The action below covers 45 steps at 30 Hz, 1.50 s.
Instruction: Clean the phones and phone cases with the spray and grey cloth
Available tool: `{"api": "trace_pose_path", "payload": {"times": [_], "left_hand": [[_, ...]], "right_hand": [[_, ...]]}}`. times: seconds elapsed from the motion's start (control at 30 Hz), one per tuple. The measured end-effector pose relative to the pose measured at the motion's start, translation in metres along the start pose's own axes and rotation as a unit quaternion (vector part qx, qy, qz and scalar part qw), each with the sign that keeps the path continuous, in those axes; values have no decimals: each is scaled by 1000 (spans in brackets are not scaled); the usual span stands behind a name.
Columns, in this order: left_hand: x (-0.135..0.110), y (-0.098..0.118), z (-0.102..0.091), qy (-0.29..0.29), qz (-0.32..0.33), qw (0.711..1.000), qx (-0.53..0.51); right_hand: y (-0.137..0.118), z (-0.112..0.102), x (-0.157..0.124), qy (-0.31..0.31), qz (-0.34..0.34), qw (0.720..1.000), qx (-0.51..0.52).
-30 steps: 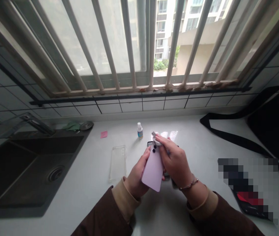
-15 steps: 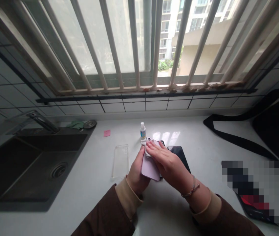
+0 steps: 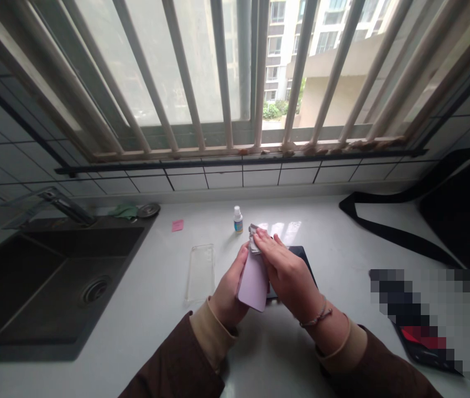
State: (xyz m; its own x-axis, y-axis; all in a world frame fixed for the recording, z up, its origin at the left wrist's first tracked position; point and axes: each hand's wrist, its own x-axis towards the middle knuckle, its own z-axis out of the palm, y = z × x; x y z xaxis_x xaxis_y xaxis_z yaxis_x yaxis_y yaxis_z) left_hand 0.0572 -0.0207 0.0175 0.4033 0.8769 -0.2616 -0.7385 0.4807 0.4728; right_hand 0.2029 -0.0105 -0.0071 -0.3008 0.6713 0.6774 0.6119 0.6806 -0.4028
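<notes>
Sink (image 3: 31,287) on the left showed its drain (image 3: 94,290). A small spray bottle (image 3: 238,219) stood near the wall, contents impossible to tell. The left hand (image 3: 229,290) had its grip clenched round the lilac phone (image 3: 254,282), tilted above the table (image 3: 168,331). The right hand (image 3: 288,273) pinched a cloth (image 3: 255,243) onto the phone's top end. 1 clear case (image 3: 200,272) lay just left, and a dark slab (image 3: 303,255) sat partly hidden under the right hand.

Lilac phone (image 3: 254,283): back lenses, exposed a second ago, now covered. Grey cloth (image 3: 254,245): shifted from the phone's far tip down onto its upper back. Right hand (image 3: 288,273): fingers moved from pinching at the tip to lying flat across the phone. Black slab (image 3: 302,256) under the phone: more exposed to the right of the hand
</notes>
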Motion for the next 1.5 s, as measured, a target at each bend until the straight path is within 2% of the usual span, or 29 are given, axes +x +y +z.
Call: {"api": "trace_pose_path", "payload": {"times": [0.1,0.23,0.37,0.47,0.53,0.63,0.7,0.8,0.9,0.97,1.03,1.1,1.23,1.3,1.4,1.5], "left_hand": [[-1,-5,-1,-9,-7,999,54],[3,-7,0,-8,51,999,-15],[7,1,-4,94,85,990,-57],[6,10,-11,165,91,982,-22],[5,15,-15,186,90,978,5],[4,17,-15,178,73,981,9],[4,16,-12,154,56,986,-15],[5,12,-5,94,56,993,-50],[3,6,2,29,45,998,-39],[3,3,5,2,33,999,-22],[3,1,5,-8,43,999,-15],[4,3,4,17,78,997,-24],[6,13,-4,130,145,980,-42],[6,18,-8,160,136,977,-35],[3,23,-11,176,94,979,-30],[3,23,-10,169,80,982,-35]], "right_hand": [[2,-1,0,28,38,999,0],[-4,1,1,-12,5,999,36],[-19,3,0,-77,-59,991,92],[-30,3,-1,-107,-103,982,116],[-36,3,-2,-122,-124,977,122],[-36,4,-2,-116,-128,978,117],[-32,5,-2,-100,-113,983,104],[-19,6,-2,-76,-63,992,72],[-5,6,-2,-48,8,998,34],[2,6,-1,-30,44,998,16],[4,5,0,-30,48,998,17],[1,5,1,-49,22,998,36],[-13,2,2,-94,-49,990,94],[-21,0,2,-107,-78,984,123],[-27,-3,2,-124,-114,975,146],[-26,-3,1,-127,-109,978,122]]}}
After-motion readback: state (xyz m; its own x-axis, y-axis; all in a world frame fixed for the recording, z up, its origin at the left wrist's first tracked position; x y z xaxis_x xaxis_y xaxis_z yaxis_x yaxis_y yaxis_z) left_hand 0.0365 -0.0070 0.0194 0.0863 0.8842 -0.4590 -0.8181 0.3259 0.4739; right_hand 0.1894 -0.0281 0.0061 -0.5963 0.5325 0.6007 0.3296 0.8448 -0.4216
